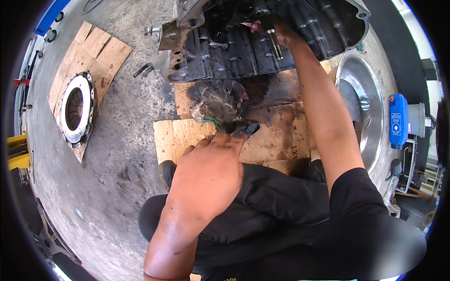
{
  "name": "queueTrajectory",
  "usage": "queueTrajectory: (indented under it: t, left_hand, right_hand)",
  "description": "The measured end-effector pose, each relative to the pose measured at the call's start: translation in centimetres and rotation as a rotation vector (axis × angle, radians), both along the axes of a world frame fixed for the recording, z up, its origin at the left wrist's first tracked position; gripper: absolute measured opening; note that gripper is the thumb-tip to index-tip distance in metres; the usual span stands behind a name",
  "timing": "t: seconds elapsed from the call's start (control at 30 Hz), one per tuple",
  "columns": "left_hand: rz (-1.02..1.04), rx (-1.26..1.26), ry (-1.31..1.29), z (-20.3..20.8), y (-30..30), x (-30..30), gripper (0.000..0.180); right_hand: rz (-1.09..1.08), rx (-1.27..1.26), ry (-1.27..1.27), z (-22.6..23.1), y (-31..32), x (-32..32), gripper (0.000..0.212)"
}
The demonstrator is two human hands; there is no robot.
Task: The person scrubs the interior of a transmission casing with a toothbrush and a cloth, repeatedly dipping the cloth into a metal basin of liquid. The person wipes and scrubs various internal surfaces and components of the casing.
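A grimy gearbox housing (225,56) with a splined shaft (272,35) pointing toward me stands ahead. My right hand (283,35) reaches into it beside the shaft, its fingers mostly hidden. At those fingers shows a red-and-white, cloth-like piece (254,27), which the hand seems to grip. My left hand (208,164) is low over the cardboard, back upward, fingers bent down and closed around something dark; the fingertips are hidden. Dark and greenish bits (234,127) show at its fingers. Just beyond lies a dirty, crumpled grey bundle (218,100), like a bag or rag.
Oil-stained cardboard (281,133) lies under the housing. On the left, a clutch pressure plate (77,107) rests on another cardboard sheet (110,54). At right are a large metal basin (372,84) and a blue bottle (398,121). My bent knees flank the work.
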State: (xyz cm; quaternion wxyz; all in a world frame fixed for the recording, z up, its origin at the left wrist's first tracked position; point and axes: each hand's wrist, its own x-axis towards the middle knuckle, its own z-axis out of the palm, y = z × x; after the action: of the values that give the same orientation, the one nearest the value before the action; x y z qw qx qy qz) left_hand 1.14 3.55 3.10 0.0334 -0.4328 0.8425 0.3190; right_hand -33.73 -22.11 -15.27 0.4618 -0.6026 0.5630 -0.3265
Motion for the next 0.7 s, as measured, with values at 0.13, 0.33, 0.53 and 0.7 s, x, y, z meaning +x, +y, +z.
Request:
queueTrajectory:
  t: [0.13, 0.33, 0.53, 0.7]
  left_hand:
    - [0.008, 0.006, -0.015, -0.5, 0.0, -0.5, 0.042]
    - [0.026, 0.006, -0.022, -0.4, -0.1, 0.5, 0.042]
    - [0.032, 0.004, 0.066, 0.2, 0.2, 1.1, 0.043]
    - [0.032, 0.008, 0.058, 0.7, 0.1, 1.8, 0.043]
  right_hand:
    - [-0.121, -0.323, 0.627, -0.5, 0.3, 5.2, 0.025]
    - [-0.209, -0.281, 0.650, -0.8, 1.6, 7.2, 0.029]
    - [-0.243, -0.171, 0.713, 0.2, 2.1, 6.6, 0.025]
    - [-0.154, -0.248, 0.765, 1.4, 1.7, 4.9, 0.026]
